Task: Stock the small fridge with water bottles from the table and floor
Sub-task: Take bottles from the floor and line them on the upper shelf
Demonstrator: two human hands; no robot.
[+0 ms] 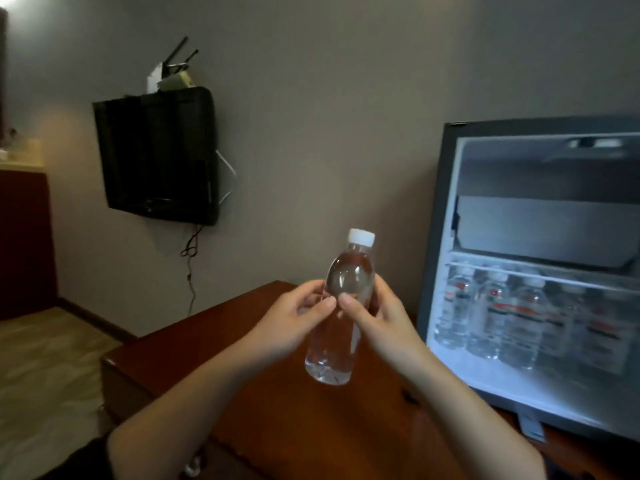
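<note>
A clear water bottle (pixel 341 306) with a white cap and no label is held upright above the brown table (pixel 277 427). My left hand (pixel 291 320) grips its left side and my right hand (pixel 374 317) grips its right side, with both thumbs meeting on the front of the bottle. To the right the small fridge (pixel 440 237) stands open on the table. Its lower shelf holds several labelled water bottles (pixel 519 317) in a row.
A dark television (pixel 156 157) hangs on the grey wall at the left, with cables dangling below it. A dark red cabinet (pixel 24 244) stands at the far left. Pale floor (pixel 41 375) lies left of the table's edge.
</note>
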